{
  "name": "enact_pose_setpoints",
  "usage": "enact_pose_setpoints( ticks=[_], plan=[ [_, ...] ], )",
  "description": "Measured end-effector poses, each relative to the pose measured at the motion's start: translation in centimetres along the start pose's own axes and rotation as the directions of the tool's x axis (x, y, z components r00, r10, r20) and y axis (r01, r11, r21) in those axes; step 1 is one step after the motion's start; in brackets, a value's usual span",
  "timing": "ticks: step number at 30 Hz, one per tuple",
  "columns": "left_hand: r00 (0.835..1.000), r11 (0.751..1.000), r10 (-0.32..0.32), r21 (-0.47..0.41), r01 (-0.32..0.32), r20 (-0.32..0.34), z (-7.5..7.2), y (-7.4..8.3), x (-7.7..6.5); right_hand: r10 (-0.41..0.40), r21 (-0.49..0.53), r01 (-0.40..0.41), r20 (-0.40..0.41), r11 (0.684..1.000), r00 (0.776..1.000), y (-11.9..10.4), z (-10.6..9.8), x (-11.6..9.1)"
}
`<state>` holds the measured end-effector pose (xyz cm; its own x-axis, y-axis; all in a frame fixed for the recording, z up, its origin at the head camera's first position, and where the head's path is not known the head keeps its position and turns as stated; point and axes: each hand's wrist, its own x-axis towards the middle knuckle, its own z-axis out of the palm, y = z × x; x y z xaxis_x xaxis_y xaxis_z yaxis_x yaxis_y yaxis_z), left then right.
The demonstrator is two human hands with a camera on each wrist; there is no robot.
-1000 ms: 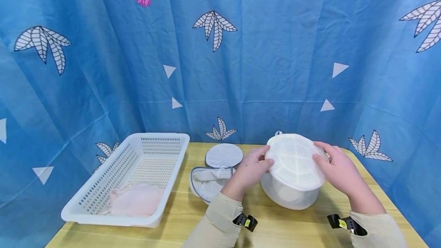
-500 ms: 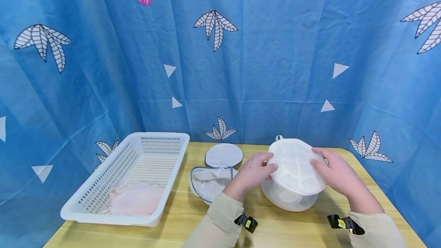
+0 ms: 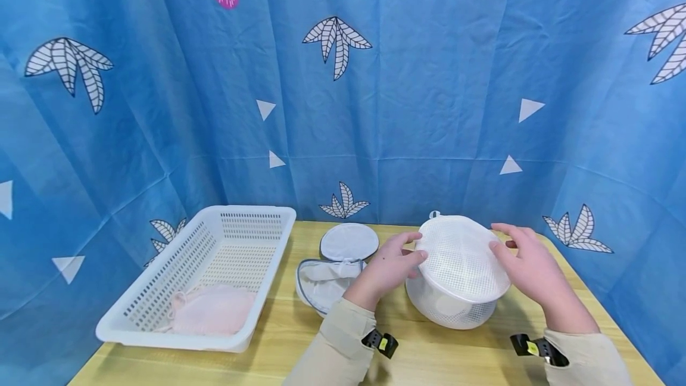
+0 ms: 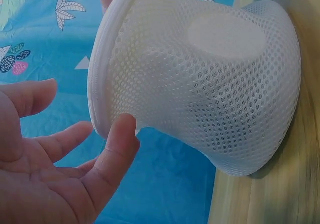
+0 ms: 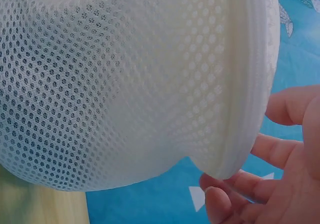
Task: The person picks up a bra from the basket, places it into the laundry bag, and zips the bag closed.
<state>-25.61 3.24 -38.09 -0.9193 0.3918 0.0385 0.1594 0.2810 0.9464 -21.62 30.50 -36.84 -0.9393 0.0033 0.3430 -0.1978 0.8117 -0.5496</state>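
Observation:
A white mesh laundry bag with a stiff round rim and a small hanging loop stands on the wooden table, its lid facing up and toward me. My left hand is at its left rim with relaxed, spread fingers. In the left wrist view the thumb is apart from the rim, and a fingertip overlaps the mesh; contact is unclear. On the other side my right hand has loosely bent fingers around the rim's edge. Its fingertips lie near or lightly against the rim in the right wrist view, not pinching.
A white plastic basket with a pale pink cloth item in it stands at the left. Between basket and bag lies an unzipped white mesh bag with grey trim, its round lid folded back. A blue patterned curtain surrounds the table.
The laundry bag's top came down slightly and tipped toward me. Both hands held its rim earlier; now their fingers have loosened and drawn slightly outward.

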Motion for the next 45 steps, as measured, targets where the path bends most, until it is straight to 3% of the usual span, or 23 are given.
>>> enact_pose_setpoints(
  ticks=[5, 8, 12, 16, 19, 23, 25, 30, 36, 40, 45],
  plan=[
    [1.000, 0.999, -0.012, 0.032, 0.013, -0.029, -0.2, 0.2, -0.1, -0.027, 0.006, 0.027, -0.095, 1.000, 0.995, -0.7, -0.4, -0.4],
    [0.998, 0.998, 0.016, 0.061, -0.013, -0.064, -0.4, 0.3, -0.3, -0.071, 0.021, 0.074, -0.144, 0.997, 0.987, -1.4, -0.5, -0.6],
    [0.992, 0.986, 0.080, 0.157, -0.065, -0.097, -0.5, 0.5, -0.6, -0.125, 0.078, 0.136, -0.136, 0.988, 0.983, -2.8, -0.3, -0.7],
    [0.988, 0.949, 0.117, 0.304, -0.081, -0.101, -0.9, 1.2, -1.2, -0.191, 0.096, 0.198, -0.080, 0.975, 0.978, -4.5, 0.9, -0.8],
    [0.983, 0.894, 0.158, 0.437, -0.104, -0.089, -1.5, 2.1, -1.9, -0.257, 0.089, 0.257, -0.019, 0.962, 0.966, -5.8, 2.3, -0.5],
    [0.975, 0.789, 0.211, 0.601, -0.131, -0.065, -2.8, 3.8, -2.6, -0.311, 0.105, 0.303, 0.065, 0.947, 0.948, -7.7, 3.9, -0.2],
    [0.973, 0.749, 0.224, 0.649, -0.132, -0.060, -3.6, 4.6, -3.0, -0.319, 0.109, 0.307, 0.115, 0.945, 0.941, -8.9, 4.6, -0.1],
    [0.970, 0.690, 0.230, 0.716, -0.106, -0.078, -6.3, 5.8, -4.3, -0.326, 0.071, 0.318, 0.208, 0.945, 0.922, -11.9, 6.6, 0.3],
    [0.960, 0.599, 0.241, 0.800, -0.030, -0.145, -11.3, 6.9, -6.2, -0.366, -0.007, 0.377, 0.222, 0.926, 0.904, -14.5, 9.5, 1.1],
    [0.965, 0.534, 0.201, 0.845, 0.034, -0.166, -15.0, 6.9, -7.4, -0.346, -0.026, 0.361, 0.228, 0.932, 0.910, -15.1, 11.5, 1.5],
    [0.988, 0.426, 0.063, 0.899, 0.098, -0.138, -19.2, 5.2, -8.7, -0.314, -0.039, 0.335, 0.262, 0.941, 0.912, -14.6, 13.9, 1.9]
  ],
)
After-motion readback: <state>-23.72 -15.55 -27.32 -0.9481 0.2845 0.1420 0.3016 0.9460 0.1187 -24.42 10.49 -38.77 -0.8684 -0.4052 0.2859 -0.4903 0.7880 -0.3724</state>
